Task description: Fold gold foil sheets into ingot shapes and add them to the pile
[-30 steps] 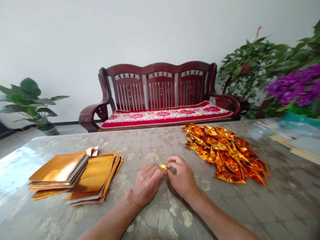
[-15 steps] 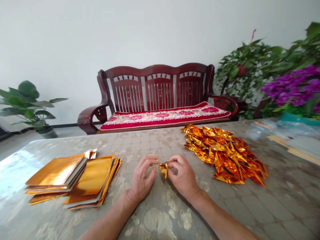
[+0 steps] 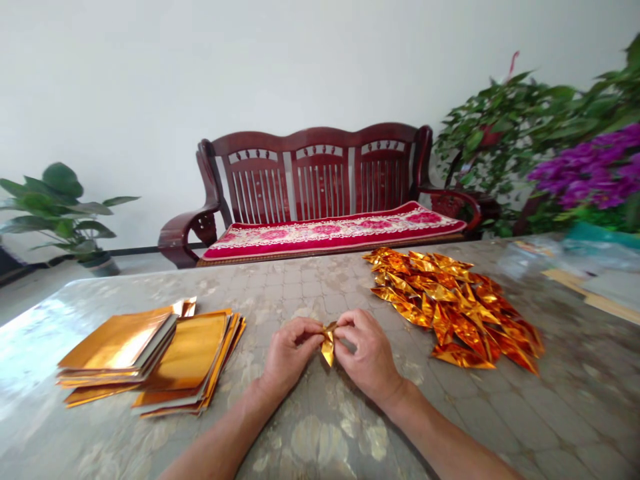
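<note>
Between my hands is a small folded piece of gold foil paper (image 3: 327,349), its pointed end hanging down toward the table. My left hand (image 3: 291,352) pinches its upper left side between thumb and fingers. From the other side, my right hand (image 3: 366,353) grips it with thumb and fingertips. To the right lies a heap of folded gold foil pieces (image 3: 457,310) with pointed ends. On the left rest two stacks of flat gold foil sheets (image 3: 193,350), one overlapping the other.
The patterned table (image 3: 295,433) spans the foreground. At its right end lie clear plastic packaging (image 3: 530,257) and pale boards (image 3: 613,290). Behind it stands a dark wooden bench (image 3: 320,177) with a red floral cover, flanked by a potted plant (image 3: 75,213) and purple flowers (image 3: 590,167).
My left thumb and fingers have closed onto the foil piece, where they were apart from it before. The foil has turned slightly and its point shows longer. My right hand keeps its grip.
</note>
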### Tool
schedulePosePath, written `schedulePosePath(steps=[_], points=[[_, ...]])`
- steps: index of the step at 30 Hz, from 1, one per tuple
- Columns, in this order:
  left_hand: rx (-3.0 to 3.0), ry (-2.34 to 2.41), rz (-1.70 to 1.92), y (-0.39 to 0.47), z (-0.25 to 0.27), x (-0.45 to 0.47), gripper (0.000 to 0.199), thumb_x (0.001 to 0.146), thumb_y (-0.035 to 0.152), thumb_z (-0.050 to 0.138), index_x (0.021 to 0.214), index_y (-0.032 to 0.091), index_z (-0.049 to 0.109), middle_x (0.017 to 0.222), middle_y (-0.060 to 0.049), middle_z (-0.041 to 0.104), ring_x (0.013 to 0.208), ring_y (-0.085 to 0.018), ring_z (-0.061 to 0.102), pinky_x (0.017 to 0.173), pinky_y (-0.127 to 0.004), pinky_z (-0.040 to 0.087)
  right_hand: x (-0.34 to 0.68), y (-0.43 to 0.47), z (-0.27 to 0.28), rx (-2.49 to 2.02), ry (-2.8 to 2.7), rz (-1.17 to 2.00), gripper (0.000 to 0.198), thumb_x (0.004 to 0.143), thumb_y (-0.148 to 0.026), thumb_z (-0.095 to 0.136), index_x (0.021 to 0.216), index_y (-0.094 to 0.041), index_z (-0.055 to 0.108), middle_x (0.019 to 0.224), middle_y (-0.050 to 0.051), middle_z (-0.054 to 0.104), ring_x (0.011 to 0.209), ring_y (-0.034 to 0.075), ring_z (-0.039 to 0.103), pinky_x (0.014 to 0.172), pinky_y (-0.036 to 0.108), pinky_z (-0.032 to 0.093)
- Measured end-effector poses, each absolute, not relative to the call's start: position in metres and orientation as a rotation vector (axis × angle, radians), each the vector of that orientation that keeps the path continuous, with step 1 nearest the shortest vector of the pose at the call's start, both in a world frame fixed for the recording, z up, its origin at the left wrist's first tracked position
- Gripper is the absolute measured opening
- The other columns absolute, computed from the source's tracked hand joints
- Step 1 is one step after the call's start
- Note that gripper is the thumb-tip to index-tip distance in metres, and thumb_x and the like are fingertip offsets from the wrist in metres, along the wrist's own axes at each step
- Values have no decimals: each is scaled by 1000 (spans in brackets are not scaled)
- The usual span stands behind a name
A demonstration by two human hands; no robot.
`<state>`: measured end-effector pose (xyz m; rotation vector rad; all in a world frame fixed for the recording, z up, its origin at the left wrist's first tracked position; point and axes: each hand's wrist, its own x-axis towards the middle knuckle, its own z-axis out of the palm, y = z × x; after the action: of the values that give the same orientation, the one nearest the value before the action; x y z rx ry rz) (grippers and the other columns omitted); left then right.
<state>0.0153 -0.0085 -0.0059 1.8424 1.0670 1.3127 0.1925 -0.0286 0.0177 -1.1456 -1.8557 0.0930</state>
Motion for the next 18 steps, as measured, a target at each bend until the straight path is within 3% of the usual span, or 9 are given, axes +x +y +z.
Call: schedulePosePath(steps=[7,18], points=[[1805,1085,1332,-9,-4,17,7,83,19,65,80,17,71,89,-6,73,79,-16,69,70,-25,55,193,-27,14,-1138,-1798,154,16,78,-11,70,80,-26,75,99,4,66,89,19,56,82,34,47],[1828,1099,1326,-13,-1,18,11,85,21,63,76,17,68,89,-5,71,77,-15,66,69,-24,52,192,-28,17,-1119,-1810,119,15,79,-11,69,76,-26,72,97,4,66,93,21,55,83,37,45]])
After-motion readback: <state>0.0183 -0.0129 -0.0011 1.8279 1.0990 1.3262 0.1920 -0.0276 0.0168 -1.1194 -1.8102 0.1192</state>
